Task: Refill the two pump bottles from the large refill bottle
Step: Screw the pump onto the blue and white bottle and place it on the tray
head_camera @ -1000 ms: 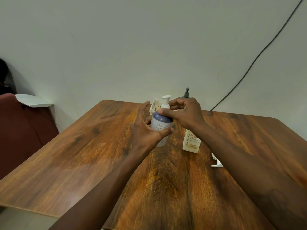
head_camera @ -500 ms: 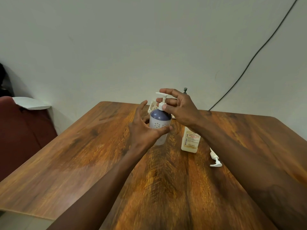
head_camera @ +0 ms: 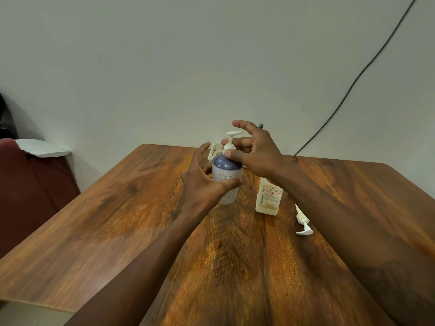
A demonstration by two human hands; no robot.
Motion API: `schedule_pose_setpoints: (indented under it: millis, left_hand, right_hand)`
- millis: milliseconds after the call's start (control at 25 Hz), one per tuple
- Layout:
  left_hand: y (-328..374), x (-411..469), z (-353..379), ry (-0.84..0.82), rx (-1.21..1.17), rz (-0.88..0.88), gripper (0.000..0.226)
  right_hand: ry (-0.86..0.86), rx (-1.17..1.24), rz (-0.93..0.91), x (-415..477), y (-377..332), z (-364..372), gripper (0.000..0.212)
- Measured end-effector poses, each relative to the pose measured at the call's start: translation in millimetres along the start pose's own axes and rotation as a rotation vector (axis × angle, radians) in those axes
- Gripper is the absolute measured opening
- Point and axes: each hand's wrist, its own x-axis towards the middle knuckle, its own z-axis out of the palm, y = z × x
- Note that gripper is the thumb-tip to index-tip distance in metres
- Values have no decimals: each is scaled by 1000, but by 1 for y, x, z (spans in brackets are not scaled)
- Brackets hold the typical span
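Two hands work one blue-topped pump bottle (head_camera: 226, 171), upright near the centre of the table (head_camera: 113, 222). L. hand (head_camera: 203, 187) wraps the body, thumb across the front, fingers behind. R. hand (head_camera: 257, 156) pinches the white pump (head_camera: 230, 140) at its collar betw. thumb and a finger; index raised clear. R. forearm hides the top of the labelled bottle (head_camera: 268, 198), standing just beside, to the right. Loose pump (head_camera: 303, 222) lies flat near it. Behind, mostly blocked by the hands: white basket (head_camera: 214, 151), dark pump tip (head_camera: 260, 125). Wall cable (head_camera: 353, 78); maroon seat (head_camera: 30, 191) at left.
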Motion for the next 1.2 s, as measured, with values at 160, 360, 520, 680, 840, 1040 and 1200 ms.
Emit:
schedule_pose_setpoints:
  millis: [160, 360, 520, 680, 840, 1040, 1200]
  left_hand:
    - [1, 0, 2, -14, -17, 20, 119]
    - [0, 1, 3, -18, -30, 22, 116]
    - [-1, 3, 2, -33, -62, -5, 115]
    - [-4, 0, 9, -5, -66, -17, 111]
    - [-4, 0, 19, 69, -37, 3, 107]
    - [-7, 0, 29, 104, -15, 33, 103]
    - [-12, -3, 38, 121, -20, 39, 101]
  right_hand:
    - [229, -43, -14, -3, -1, 5, 72]
    - [59, -26, -16, -2, 1, 3, 62]
    - [-26, -25, -32, -1, 3, -1, 53]
    - [197, -211, -143, -3, -2, 13, 43]
    - [346, -252, -179, -2, -1, 25, 37]
    - [389, -408, -113, -4, -1, 31, 61]
    - [402, -442, -107, -3, 2, 30, 65]
